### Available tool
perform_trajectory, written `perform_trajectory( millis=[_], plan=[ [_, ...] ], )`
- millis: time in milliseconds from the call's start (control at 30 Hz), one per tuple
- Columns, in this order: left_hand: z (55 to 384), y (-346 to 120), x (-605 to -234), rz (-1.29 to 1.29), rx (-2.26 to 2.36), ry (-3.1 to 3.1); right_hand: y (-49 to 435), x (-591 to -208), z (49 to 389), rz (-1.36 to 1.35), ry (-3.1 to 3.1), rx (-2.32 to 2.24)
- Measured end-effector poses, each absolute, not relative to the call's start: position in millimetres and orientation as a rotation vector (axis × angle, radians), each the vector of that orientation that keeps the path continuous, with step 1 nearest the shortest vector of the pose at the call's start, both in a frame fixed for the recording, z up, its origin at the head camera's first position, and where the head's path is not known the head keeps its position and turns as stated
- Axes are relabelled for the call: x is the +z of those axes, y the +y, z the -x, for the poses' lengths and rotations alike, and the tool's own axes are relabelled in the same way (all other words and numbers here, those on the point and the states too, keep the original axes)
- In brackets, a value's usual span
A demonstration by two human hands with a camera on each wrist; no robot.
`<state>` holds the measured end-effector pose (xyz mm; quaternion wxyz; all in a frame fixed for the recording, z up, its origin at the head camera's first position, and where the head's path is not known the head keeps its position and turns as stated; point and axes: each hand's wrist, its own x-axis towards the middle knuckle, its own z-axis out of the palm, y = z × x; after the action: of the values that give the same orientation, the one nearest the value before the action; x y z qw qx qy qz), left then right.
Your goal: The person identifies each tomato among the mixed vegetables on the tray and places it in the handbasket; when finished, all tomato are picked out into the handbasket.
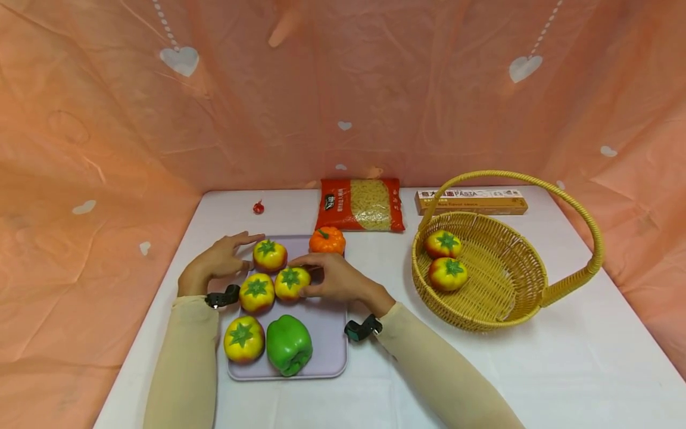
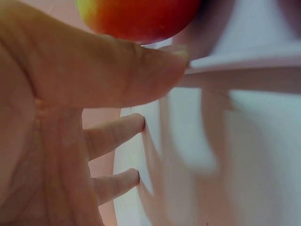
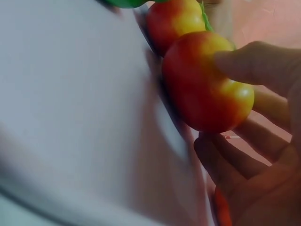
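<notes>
A lavender tray (image 1: 328,348) carries several red-and-yellow tomatoes with green leafy tops, a green bell pepper (image 1: 289,345) and a small orange pumpkin (image 1: 327,241). My right hand (image 1: 339,279) grips one tomato (image 1: 291,282) near the tray's middle; in the right wrist view, thumb and fingers lie around this tomato (image 3: 204,82). At the tray's left edge is my left hand (image 1: 218,260), its fingers extended and holding nothing. Its thumb (image 2: 127,75) lies by the tray rim, just beside a tomato (image 2: 141,19), while two fingertips meet the white tabletop. Whether the thumb touches that tomato I cannot tell.
To the right stands a wicker basket (image 1: 527,286) with a tall handle and two tomatoes (image 1: 448,274) inside. A red pasta bag (image 1: 360,205) and a pasta box (image 1: 471,202) lie at the back. A small red ornament (image 1: 258,207) sits back left.
</notes>
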<state>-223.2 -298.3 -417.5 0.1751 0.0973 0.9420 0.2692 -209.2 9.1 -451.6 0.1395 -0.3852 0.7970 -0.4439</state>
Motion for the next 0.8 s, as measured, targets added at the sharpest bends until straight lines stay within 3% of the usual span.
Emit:
perform_trajectory(
  millis=[433,800],
  plan=[
    [223,-299,-417,-0.279,0.765,2.649,19,-446,206,1.065,2.261,-1.399],
    [224,-300,-416,-0.273,0.756,2.627,73,-413,180,0.956,2.149,-1.615]
  ],
)
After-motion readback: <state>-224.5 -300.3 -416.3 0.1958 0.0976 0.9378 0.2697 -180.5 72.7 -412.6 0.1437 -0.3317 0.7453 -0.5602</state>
